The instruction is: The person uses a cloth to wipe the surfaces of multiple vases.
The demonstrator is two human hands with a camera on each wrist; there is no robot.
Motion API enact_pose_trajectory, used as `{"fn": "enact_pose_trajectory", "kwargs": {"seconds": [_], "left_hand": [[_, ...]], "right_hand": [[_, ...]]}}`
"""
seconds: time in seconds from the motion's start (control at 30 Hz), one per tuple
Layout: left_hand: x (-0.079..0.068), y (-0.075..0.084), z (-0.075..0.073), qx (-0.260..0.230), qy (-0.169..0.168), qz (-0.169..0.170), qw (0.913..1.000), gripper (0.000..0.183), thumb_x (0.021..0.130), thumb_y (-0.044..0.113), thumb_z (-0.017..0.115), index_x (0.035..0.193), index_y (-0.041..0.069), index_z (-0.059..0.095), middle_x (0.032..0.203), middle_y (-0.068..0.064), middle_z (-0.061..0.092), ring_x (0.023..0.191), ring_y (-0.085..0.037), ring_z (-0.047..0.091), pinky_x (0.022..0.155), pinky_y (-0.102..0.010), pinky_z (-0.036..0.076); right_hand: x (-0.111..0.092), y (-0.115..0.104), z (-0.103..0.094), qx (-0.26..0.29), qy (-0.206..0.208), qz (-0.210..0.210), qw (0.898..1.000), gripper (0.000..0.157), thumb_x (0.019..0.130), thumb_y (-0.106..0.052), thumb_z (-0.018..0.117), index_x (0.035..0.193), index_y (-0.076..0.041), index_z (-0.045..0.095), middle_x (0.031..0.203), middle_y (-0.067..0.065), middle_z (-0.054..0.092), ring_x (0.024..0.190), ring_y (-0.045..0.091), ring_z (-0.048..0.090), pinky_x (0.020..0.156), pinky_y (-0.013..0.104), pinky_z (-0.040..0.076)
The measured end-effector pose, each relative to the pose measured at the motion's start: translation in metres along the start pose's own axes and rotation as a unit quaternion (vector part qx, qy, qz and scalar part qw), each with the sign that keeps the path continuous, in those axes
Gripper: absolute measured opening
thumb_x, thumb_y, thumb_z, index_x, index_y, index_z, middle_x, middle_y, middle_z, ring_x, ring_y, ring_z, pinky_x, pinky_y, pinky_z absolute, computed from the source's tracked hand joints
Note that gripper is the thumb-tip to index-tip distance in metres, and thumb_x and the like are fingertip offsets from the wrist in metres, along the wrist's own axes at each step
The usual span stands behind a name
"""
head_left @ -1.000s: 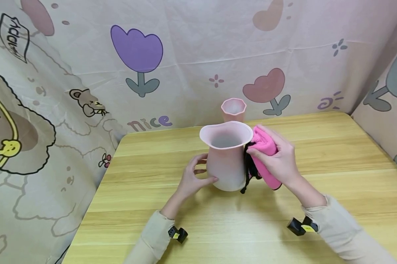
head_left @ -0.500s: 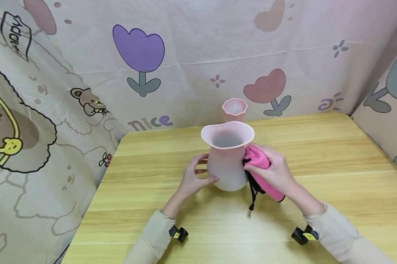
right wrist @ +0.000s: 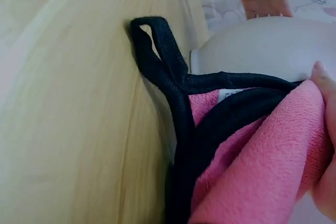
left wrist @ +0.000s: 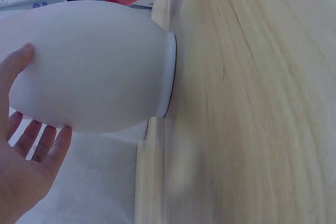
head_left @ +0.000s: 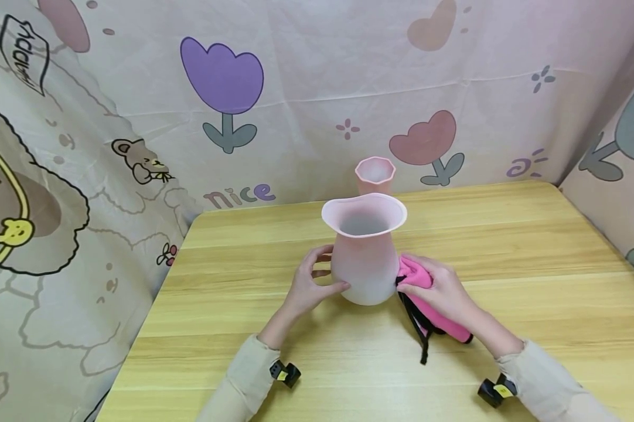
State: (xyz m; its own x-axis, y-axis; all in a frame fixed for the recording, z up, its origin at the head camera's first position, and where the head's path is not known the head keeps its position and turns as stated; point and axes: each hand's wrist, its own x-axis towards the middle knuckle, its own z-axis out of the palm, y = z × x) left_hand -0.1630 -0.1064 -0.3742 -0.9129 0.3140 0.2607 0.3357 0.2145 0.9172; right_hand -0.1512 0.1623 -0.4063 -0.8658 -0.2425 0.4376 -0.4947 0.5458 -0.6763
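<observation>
A pale pink vase with a wavy flared rim stands upright on the table. My left hand holds its left side, thumb on the near face and fingers round the back; the left wrist view shows the thumb and fingertips of the left hand against the vase. On the other side, my right hand grips a folded pink towel with black edging against the vase's lower right side. A black loop and the rest of the towel hang down toward the tabletop.
Behind the vase stands a smaller pink vase with an angular rim, its lower part hidden. The wooden table meets a patterned cloth backdrop at the back and left.
My right hand has slid the towel down the vase's right side, from just under the rim to near the base. The left hand and the vase keep their place.
</observation>
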Motion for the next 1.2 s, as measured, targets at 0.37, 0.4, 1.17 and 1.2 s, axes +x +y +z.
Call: {"fn": "enact_pose_trajectory", "kwargs": {"seconds": [0.37, 0.4, 1.17, 1.2], "left_hand": [[0.0, 0.004, 0.0, 0.007, 0.0, -0.002, 1.0, 0.067, 0.068, 0.0, 0.076, 0.127, -0.002, 0.043, 0.126, -0.018, 0.046, 0.11, -0.035, 0.046, 0.086, -0.051, 0.046], [0.0, 0.004, 0.0, 0.009, -0.001, -0.003, 1.0, 0.067, 0.068, 0.0, 0.076, 0.127, -0.002, 0.043, 0.126, -0.018, 0.046, 0.11, -0.034, 0.046, 0.086, -0.05, 0.046], [0.001, 0.002, 0.001, 0.01, -0.004, -0.017, 0.9998, 0.068, 0.069, 0.002, 0.076, 0.128, 0.001, 0.042, 0.129, -0.015, 0.045, 0.112, -0.031, 0.046, 0.088, -0.048, 0.046], [0.001, 0.002, 0.001, 0.009, -0.004, -0.018, 0.9998, 0.068, 0.069, 0.002, 0.076, 0.128, 0.001, 0.042, 0.129, -0.015, 0.045, 0.112, -0.032, 0.046, 0.088, -0.049, 0.046]], "right_hand": [[-0.003, 0.017, 0.007, -0.012, -0.119, 0.05, 0.992, 0.058, 0.074, -0.031, 0.074, 0.123, -0.008, 0.056, 0.112, 0.006, 0.062, 0.087, 0.014, 0.058, 0.071, 0.029, 0.05], [-0.004, 0.018, 0.009, -0.015, -0.127, 0.05, 0.991, 0.057, 0.074, -0.032, 0.074, 0.123, -0.009, 0.056, 0.108, 0.004, 0.063, 0.08, 0.011, 0.056, 0.065, 0.025, 0.048], [-0.006, 0.019, 0.015, -0.027, -0.155, 0.043, 0.987, 0.034, 0.073, -0.035, 0.074, 0.1, -0.018, 0.062, 0.061, -0.01, 0.043, 0.051, 0.002, 0.039, 0.041, 0.02, 0.035], [-0.006, 0.019, 0.014, -0.024, -0.153, 0.045, 0.987, 0.038, 0.073, -0.035, 0.074, 0.105, -0.016, 0.062, 0.061, -0.01, 0.042, 0.05, 0.002, 0.038, 0.041, 0.019, 0.034]]}}
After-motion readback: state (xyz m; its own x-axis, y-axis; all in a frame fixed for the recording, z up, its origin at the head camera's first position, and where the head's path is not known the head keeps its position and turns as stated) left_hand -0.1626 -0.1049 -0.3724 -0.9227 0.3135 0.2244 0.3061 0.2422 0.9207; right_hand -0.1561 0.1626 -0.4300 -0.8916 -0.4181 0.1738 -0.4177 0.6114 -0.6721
